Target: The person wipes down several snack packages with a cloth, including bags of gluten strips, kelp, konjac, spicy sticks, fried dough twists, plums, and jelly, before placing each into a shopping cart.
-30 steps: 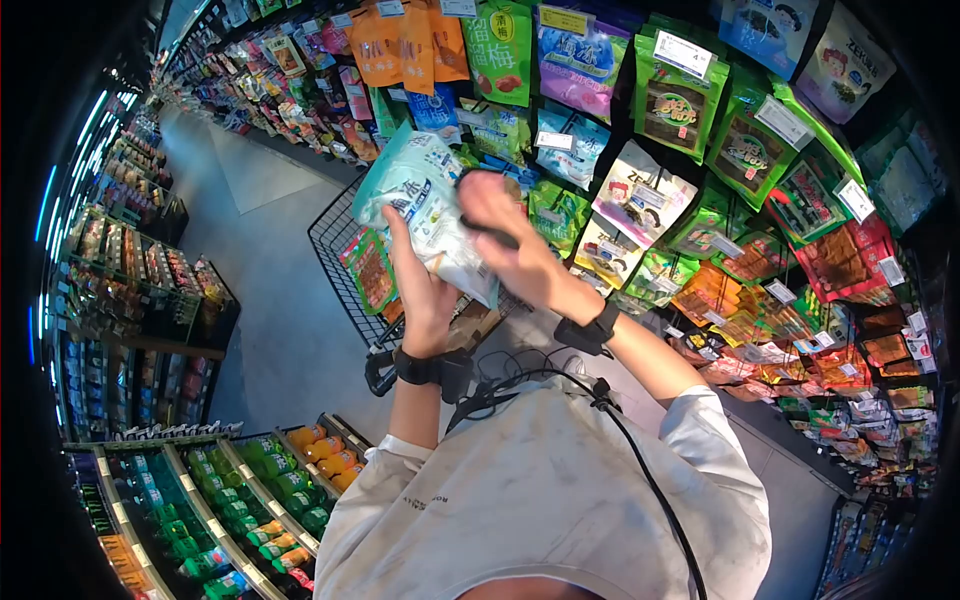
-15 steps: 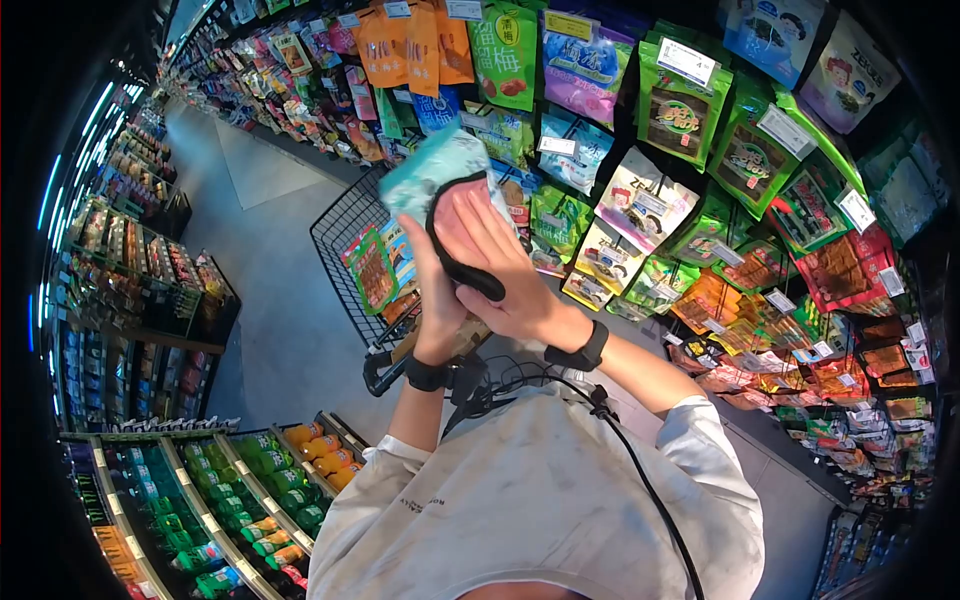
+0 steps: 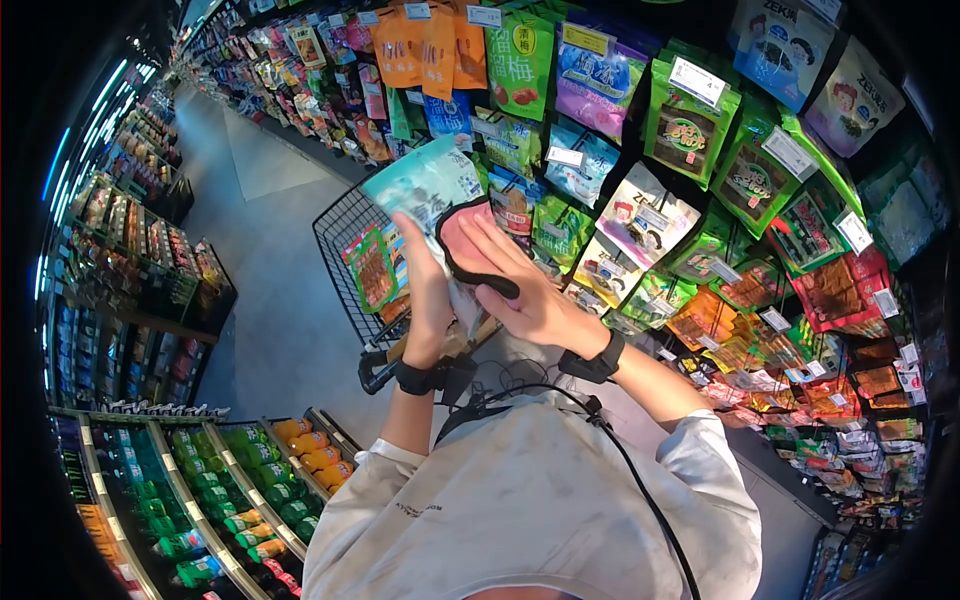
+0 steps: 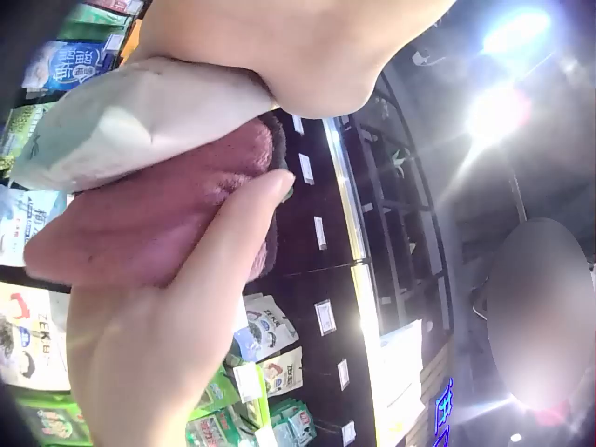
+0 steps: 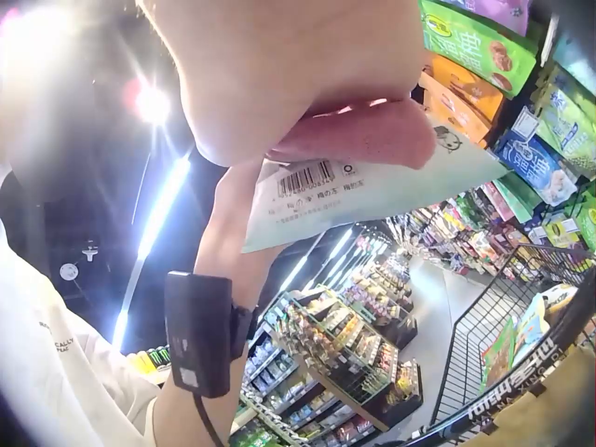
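Note:
A pale teal and white snack bag (image 3: 425,180) is upright between the two hands in the head view. My left hand (image 3: 428,295) holds its left side, thumb along the front. A pink cloth pad with a black edge (image 3: 470,240) lies against the bag's right face, and my right hand (image 3: 520,290) presses on it with fingers nearly straight. In the left wrist view the pink cloth (image 4: 140,223) sits between the bag (image 4: 140,121) and the right hand (image 4: 177,345). The right wrist view shows a barcode on the bag (image 5: 372,196).
Beyond the hands stands a black wire cart (image 3: 335,235) with several packets (image 3: 372,270) inside. Hanging snack bags (image 3: 690,130) fill the rack ahead and to the right. Bottle shelves (image 3: 210,490) are at the lower left, and grey floor (image 3: 270,300) shows left of the cart.
The right hand and pink cloth came in from a blurred position beside the bag onto its face, then shifted slightly down. The bag has turned more edge-on; the left hand still holds it.

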`<state>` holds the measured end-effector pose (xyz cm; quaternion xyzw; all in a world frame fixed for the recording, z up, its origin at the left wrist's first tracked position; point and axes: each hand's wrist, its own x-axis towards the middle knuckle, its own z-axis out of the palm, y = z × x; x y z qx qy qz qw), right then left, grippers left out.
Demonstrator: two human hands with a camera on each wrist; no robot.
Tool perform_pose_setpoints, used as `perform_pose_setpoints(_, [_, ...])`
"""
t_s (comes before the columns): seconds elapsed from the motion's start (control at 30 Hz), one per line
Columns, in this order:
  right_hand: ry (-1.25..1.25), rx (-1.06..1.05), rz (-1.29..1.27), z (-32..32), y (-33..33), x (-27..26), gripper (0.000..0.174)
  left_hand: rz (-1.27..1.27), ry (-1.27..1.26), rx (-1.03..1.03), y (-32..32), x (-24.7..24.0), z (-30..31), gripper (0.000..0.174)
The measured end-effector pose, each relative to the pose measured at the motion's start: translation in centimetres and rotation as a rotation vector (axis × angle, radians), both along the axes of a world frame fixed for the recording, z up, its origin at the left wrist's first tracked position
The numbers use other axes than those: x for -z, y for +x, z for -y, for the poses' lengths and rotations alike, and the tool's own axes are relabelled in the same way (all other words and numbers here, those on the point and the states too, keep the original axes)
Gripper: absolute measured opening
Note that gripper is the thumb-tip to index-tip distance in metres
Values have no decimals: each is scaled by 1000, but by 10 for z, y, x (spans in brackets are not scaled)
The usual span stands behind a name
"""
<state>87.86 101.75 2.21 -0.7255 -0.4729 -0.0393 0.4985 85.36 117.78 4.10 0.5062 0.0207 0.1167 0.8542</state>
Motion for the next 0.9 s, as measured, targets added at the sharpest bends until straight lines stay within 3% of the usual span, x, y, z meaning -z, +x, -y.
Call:
perform_pose_setpoints(0.07, [-11, 67, 103, -5, 4, 3, 53, -49, -12, 112, -9, -11, 12, 71])
perform_pose_setpoints(0.1, [22, 99, 59, -10, 10, 0, 54, -249, 92, 136, -13, -11, 16, 76])
perform_pose_setpoints(0.17, [89, 163, -27, -15, 23, -5, 55, -169, 402, 3, -4, 26, 21, 80])
perform_pose_setpoints(0.2, [45, 175, 24, -14, 30, -8, 57, -208, 425, 59, -5, 28, 22, 83])
perform_pose_setpoints(0.27, [62, 221, -9, -12, 20, -19, 56, -226, 292, 111, 2, 57, 15, 84])
perform_pose_setpoints(0.3, [71, 241, -24, -12, 14, -25, 56, -233, 225, 135, 3, 51, 15, 84])
perform_pose_setpoints(0.33, [-32, 181, 164, -5, 11, -28, 53, -265, 127, 100, -2, 46, 17, 87])
perform_pose_setpoints(0.4, [-18, 101, 214, 3, 9, -25, 48, -373, 46, 220, -8, 31, 5, 91])
perform_pose_setpoints(0.47, [43, 52, 136, 8, -3, -23, 43, -489, 42, 193, -21, -2, 9, 94])
perform_pose_setpoints(0.53, [23, 40, 121, 10, -11, -25, 46, -403, -36, 28, -19, -4, 20, 97])
perform_pose_setpoints(0.63, [20, 22, 180, 10, -8, -30, 47, -337, 132, 74, -24, -2, 22, 99])
perform_pose_setpoints(0.7, [-17, 16, 260, 10, -1, -40, 44, -178, 451, 269, -27, 16, 10, 99])
perform_pose_setpoints(0.73, [-15, 8, 303, 7, 7, -35, 49, -247, 373, 209, -29, 20, 19, 91])
perform_pose_setpoints(0.83, [-27, 59, 241, 6, 22, -34, 42, -153, 438, 21, -19, 27, 27, 74])
perform_pose_setpoints(0.87, [31, 97, 271, 7, 29, -36, 41, -185, 561, -11, -27, 26, 28, 49])
perform_pose_setpoints(0.9, [45, 135, 195, 9, 35, -38, 40, -123, 565, -19, -28, 25, 30, 44])
